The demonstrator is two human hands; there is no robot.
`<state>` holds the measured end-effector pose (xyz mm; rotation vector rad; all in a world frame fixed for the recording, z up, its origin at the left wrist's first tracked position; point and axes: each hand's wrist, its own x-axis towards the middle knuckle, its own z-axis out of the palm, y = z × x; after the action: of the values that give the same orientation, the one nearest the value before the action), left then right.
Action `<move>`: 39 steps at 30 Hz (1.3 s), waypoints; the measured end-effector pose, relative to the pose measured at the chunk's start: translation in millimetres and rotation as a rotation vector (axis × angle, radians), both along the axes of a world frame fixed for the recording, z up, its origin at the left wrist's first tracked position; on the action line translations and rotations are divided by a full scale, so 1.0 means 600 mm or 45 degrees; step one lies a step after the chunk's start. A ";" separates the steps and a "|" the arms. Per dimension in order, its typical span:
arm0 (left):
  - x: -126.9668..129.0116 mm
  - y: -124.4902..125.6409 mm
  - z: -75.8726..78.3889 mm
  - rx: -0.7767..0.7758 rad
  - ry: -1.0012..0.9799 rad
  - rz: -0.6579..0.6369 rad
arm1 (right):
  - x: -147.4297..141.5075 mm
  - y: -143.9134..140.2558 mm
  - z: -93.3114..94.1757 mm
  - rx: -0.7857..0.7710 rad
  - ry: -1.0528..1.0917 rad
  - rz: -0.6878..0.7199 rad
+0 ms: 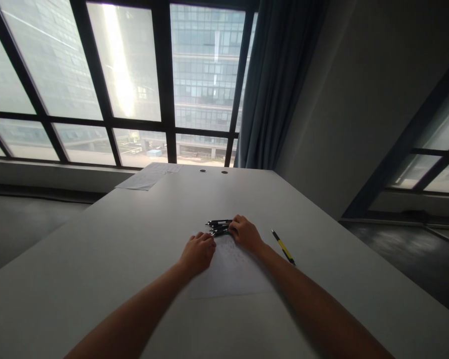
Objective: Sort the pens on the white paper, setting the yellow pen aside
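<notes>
Several black pens (219,228) lie bunched side by side, clips and ends pointing left. My right hand (244,232) has its fingers bent down over their right ends, gripping them. Close to their left ends, my left hand (198,253) rests at the left edge of a white paper sheet (234,279). Its fingers are curled together, and the fingertips are hidden, so whether it pinches anything does not show. Faint handwriting covers the upper part of the sheet. A yellow and black pen (283,247) lies apart, to the right of my right hand.
Everything lies on a long white table (164,309). More paper sheets (145,177) sit at its far left corner. Two round dark discs (224,172) are near the far edge. Beyond stand large windows (209,70) and a blue-grey curtain (273,85).
</notes>
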<state>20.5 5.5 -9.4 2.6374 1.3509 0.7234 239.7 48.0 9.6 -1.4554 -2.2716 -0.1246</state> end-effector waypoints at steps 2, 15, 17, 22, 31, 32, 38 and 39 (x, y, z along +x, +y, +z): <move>0.000 0.000 0.000 0.001 0.003 0.000 | 0.004 -0.004 0.002 0.022 -0.007 0.022; 0.003 -0.002 0.001 0.117 -0.001 -0.075 | -0.011 0.004 0.004 0.049 0.080 0.142; 0.005 -0.003 0.001 0.134 -0.045 -0.087 | -0.003 -0.008 0.014 0.129 0.304 0.142; 0.009 0.001 -0.004 0.233 -0.209 -0.059 | 0.006 -0.055 0.020 0.010 0.948 0.121; 0.011 0.001 -0.009 0.258 -0.249 -0.149 | 0.003 -0.085 -0.017 -0.598 1.590 0.335; 0.010 0.001 -0.009 0.258 -0.240 -0.137 | 0.012 -0.083 -0.019 -0.600 1.606 0.307; 0.009 0.003 -0.009 0.311 -0.253 -0.140 | 0.057 -0.079 -0.032 -0.485 1.441 0.124; 0.009 0.002 -0.009 0.322 -0.263 -0.147 | 0.057 -0.080 -0.035 -0.455 1.409 0.110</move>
<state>25.8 6.9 -15.1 2.7024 1.1080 1.1819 274.1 0.1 -11.2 -1.1147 -1.4360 0.9204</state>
